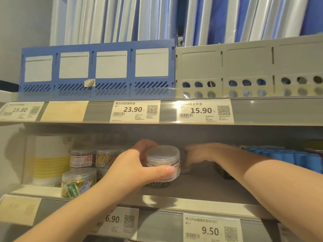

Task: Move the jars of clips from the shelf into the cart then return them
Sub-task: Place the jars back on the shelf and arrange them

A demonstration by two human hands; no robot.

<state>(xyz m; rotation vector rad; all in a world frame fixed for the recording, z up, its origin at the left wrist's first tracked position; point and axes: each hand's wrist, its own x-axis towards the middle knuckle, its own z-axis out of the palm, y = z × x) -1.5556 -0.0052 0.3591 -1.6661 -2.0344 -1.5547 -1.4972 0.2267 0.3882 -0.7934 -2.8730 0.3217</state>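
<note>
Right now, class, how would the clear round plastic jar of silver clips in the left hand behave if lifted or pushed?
The clear round plastic jar of silver clips looks rigid; the left hand gripping it probably won't dent it. Its metal clips likely make it heavy for its size. Squat, it should slide rather than tip.

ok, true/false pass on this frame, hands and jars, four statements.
1. The left hand grips a clear jar. True.
2. That jar holds coloured clips. False: its clips look silver. Coloured ones fill the front jar further left.
3. The right hand reaches deeper into the shelf, past the clear jar. True.
4. The blue file box stands on the jars' shelf. False: it stands one shelf up.
</note>
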